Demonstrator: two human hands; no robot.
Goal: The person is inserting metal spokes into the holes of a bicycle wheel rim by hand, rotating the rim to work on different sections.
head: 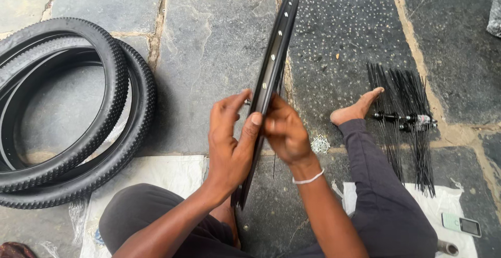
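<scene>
Head view: rim (275, 49) stood edge-on between knees
Left hand (229, 138): closed on rim; right hand (284, 132): closed on rim
Tyres (68, 112): left of rim; spokes (404, 127): right
Risk: rim might tip; grip sat low

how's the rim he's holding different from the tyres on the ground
The rim stands on edge, held up by the left hand and right hand; the tyres lie flat on the stone floor. The rim is smooth with drilled holes; the tyres are knobbly. Both are black hoops.
</scene>
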